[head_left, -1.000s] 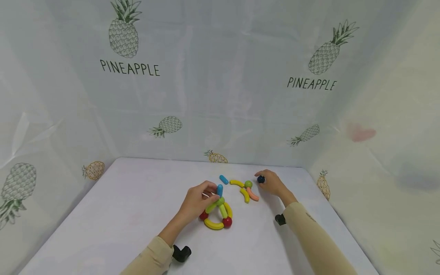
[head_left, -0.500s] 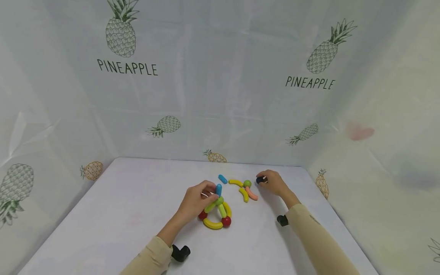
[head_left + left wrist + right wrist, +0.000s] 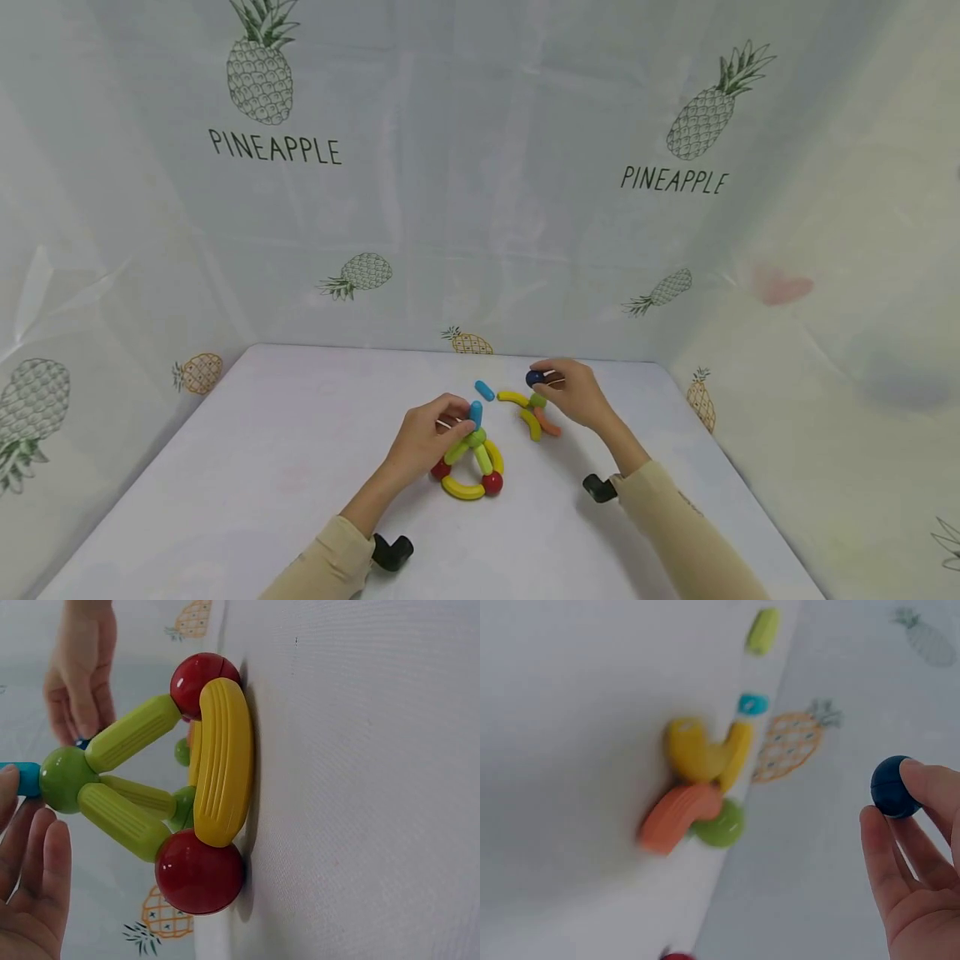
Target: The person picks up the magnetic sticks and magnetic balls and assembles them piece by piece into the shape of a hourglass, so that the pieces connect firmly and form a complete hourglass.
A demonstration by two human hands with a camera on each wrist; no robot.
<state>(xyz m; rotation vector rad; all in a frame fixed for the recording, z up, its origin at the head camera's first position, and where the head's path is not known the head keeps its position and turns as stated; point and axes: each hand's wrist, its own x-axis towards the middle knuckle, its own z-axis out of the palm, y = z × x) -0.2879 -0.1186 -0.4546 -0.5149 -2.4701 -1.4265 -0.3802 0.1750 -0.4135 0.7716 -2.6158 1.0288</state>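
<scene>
My left hand [image 3: 423, 435] pinches an upright blue stick [image 3: 476, 413] that stands on the top green ball [image 3: 67, 780] of a pyramid frame. Below that ball, light green sticks [image 3: 133, 733] slope down to red balls [image 3: 200, 871] and a green ball, with curved yellow pieces [image 3: 223, 761] along the base. Between the thumb and fingers of my right hand [image 3: 577, 393] is a dark blue ball [image 3: 892, 787], raised above the table. Just beyond it lies a green ball [image 3: 720, 823] joined to curved yellow pieces [image 3: 686, 750] and an orange one [image 3: 679, 817].
A loose blue stick [image 3: 484, 390] lies behind the pyramid, near the yellow pieces. The white table [image 3: 247, 467] backs onto a hanging sheet [image 3: 465, 208] printed with pineapples. In the right wrist view, a red ball [image 3: 677, 956] shows at the bottom edge.
My right hand has lifted the dark blue ball from the table's right and brought it left, near the loose green ball. The left hand keeps its hold on the blue stick.
</scene>
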